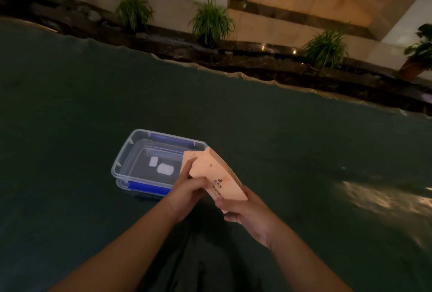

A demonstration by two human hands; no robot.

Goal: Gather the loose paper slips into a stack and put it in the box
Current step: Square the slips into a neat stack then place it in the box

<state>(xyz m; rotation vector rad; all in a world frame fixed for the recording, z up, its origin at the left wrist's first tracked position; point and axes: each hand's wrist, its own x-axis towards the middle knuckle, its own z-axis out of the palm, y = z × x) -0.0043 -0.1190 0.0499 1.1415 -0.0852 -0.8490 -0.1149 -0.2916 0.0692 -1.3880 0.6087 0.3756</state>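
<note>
A thick stack of pale orange paper slips with dark print is held tilted above the dark table, just right of the box. My left hand grips its left side, fingers wrapped over the top slip. From below, my right hand holds the stack's near right corner. The clear plastic box with blue clip handles stands open on the table to the left; inside I see only two white patches on its floor. The stack's far corner overlaps the box's right rim.
The dark green table cover stretches wide on all sides, with a bright glare patch at the right. Beyond its far edge runs a dark ledge with several potted grass plants and a tiled floor.
</note>
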